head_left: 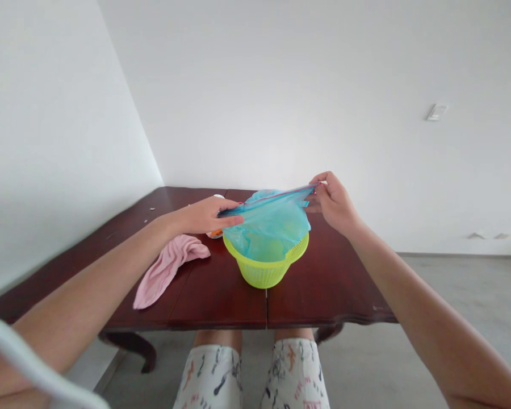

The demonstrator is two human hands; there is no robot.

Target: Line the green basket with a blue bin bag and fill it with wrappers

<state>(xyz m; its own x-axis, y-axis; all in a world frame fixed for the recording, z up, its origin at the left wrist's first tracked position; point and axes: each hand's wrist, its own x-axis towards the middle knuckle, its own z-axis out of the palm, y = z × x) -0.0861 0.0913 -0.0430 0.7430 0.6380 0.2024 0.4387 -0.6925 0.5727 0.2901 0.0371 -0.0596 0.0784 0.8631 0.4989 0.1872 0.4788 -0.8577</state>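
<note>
A thin translucent blue plastic bag [276, 224] with a reddish drawstring along its top edge is stretched between my hands. Its lower part hangs into a yellow-green perforated basket [264, 275] standing on the table. My left hand [210, 215] grips the bag's left edge, with the thumb in front. At the right, my right hand [332, 199] pinches the other end of the drawstring edge, held a little higher. The inside of the basket is mostly covered by the bag.
A pink cloth [172, 267] lies crumpled on the dark red wooden table [221, 298], left of the basket. A white and orange item [216, 233] is partly hidden behind my left hand. Small white scraps [149, 215] lie at the far left. White walls stand behind and to the left.
</note>
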